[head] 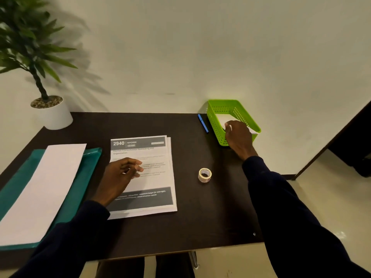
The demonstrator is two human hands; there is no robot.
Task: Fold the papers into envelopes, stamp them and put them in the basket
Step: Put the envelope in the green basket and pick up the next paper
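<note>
A green plastic basket stands at the table's far right corner with a white folded envelope inside. My right hand reaches into the basket and rests on that envelope, fingers curled on its edge. A stack of printed papers lies in the middle of the dark table. My left hand hovers over the stack's left side, fingers loosely bent and apart, holding nothing. A roll of clear tape sits to the right of the stack.
A blue pen lies just left of the basket. A teal tray with white sheets on it occupies the left side. A potted plant stands at the far left corner. The table edge drops off on the right.
</note>
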